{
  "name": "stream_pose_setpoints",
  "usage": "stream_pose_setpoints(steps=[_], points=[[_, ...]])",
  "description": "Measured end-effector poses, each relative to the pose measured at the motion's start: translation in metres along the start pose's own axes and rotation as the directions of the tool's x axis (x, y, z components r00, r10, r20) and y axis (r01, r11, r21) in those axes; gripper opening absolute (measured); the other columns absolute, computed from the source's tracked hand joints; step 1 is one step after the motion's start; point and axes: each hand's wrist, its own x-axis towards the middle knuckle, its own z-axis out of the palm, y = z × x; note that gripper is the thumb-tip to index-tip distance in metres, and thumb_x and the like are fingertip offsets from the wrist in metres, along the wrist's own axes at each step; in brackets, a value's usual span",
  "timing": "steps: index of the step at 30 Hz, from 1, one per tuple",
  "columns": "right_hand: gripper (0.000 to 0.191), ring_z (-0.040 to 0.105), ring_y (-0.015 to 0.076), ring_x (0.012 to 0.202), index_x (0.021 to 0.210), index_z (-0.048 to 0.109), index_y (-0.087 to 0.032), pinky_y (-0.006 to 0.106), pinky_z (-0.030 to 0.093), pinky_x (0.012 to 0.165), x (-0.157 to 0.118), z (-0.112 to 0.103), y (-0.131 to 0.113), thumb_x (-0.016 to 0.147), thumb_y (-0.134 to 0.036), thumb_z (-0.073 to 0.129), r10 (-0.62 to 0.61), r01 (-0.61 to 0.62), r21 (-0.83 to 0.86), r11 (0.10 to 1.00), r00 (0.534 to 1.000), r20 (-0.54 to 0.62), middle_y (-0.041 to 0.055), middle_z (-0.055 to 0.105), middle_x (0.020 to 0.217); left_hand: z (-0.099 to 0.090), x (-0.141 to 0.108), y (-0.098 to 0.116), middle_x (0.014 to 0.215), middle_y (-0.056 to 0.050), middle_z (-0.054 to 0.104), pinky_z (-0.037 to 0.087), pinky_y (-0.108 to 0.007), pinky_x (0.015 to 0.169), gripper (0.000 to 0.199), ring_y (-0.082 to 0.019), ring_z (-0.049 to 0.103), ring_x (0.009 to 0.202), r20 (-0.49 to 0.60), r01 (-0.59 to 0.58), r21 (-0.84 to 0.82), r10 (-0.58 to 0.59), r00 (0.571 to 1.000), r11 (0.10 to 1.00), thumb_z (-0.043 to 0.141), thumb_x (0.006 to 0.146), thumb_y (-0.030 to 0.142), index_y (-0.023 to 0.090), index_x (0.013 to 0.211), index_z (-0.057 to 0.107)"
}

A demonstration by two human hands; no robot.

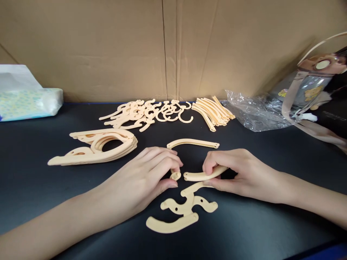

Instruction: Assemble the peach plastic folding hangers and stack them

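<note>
A: What do we meet first on the left?

B: One tissue pack (pixel 29 103), then one stack of folded cream clothes hangers (pixel 92 157), overlapping too closely for us to count, on a black tabletop (pixel 40 191).

A: And towards the middle?

B: At the back we find one heap of flat hanger pieces (pixel 135 112), too tangled to count, with several loose hooks (pixel 185 121) at its right. Nearer us, one left hand (pixel 155 169) has thumb and fingers pinched on one small hanger piece (pixel 176 176), mostly hidden. Just beside it lies one partly joined hanger (pixel 187 207). Beyond the hands we see one loose arm (pixel 193 141).

A: What of the other hand?

B: One right hand (pixel 241 171) clamps one curved hanger arm (pixel 199 176) between thumb and fingers, its free end pointing at the left hand, a gap between.

A: Farthest right?

B: One pile of hanger arms (pixel 213 111), one clear plastic bag (pixel 253 112) and one strapped bottle (pixel 311 88).
</note>
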Motion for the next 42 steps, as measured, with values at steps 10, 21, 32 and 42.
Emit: stream_pose_setpoints(steps=[10, 21, 32, 42], points=[[0.025, 0.056, 0.0063, 0.061, 0.077, 0.057, -0.018, 0.019, 0.041, 0.059, 0.0022, 0.0016, 0.0003, 0.082, -0.032, 0.076, 0.067, -0.067, 0.116, 0.991, 0.998, 0.009, -0.0065, 0.061, 0.068, 0.0041, -0.0031, 0.0055, 0.116, -0.003, 0.057, 0.032, -0.024, 0.097, 0.013, -0.016, 0.046, 0.120, -0.026, -0.020, -0.057, 0.019, 0.999, 0.998, 0.039, 0.104, 0.029, 0.021, 0.102, 0.049], [0.016, 0.058, 0.0086, 0.069, 0.088, 0.071, -0.016, 0.024, 0.042, 0.076, 0.0041, 0.0014, 0.0009, 0.086, -0.032, 0.073, -0.008, 0.007, 0.134, 0.991, 1.000, 0.001, -0.0034, 0.066, 0.073, 0.0011, -0.0014, 0.0079, 0.100, -0.001, 0.056, 0.040, -0.026, 0.077, 0.007, -0.017, 0.051, 0.093, 0.042, 0.111, -0.165, -0.105, 0.994, 0.980, 0.046, 0.101, 0.028, 0.023, 0.097, 0.048], [0.015, 0.061, 0.0122, 0.072, 0.090, 0.073, -0.018, 0.028, 0.043, 0.076, 0.0047, 0.0043, 0.0059, 0.086, -0.032, 0.072, -0.048, 0.048, 0.146, 0.988, 0.999, -0.005, 0.0000, 0.068, 0.078, -0.0038, -0.0003, 0.0100, 0.109, 0.000, 0.064, 0.042, -0.026, 0.096, 0.006, -0.017, 0.051, 0.117, 0.022, 0.119, -0.305, -0.118, 0.993, 0.945, 0.053, 0.099, 0.029, 0.025, 0.101, 0.057], [0.018, 0.062, 0.0125, 0.073, 0.089, 0.074, -0.018, 0.030, 0.039, 0.083, 0.0049, 0.0072, 0.0051, 0.085, -0.035, 0.073, -0.087, 0.088, 0.110, 0.990, 0.996, -0.010, 0.0003, 0.070, 0.078, -0.0003, -0.0019, 0.0080, 0.103, 0.000, 0.069, 0.044, -0.028, 0.099, 0.008, -0.017, 0.057, 0.114, -0.090, 0.062, -0.300, -0.093, 0.992, 0.952, 0.064, 0.092, 0.028, 0.024, 0.099, 0.061]])
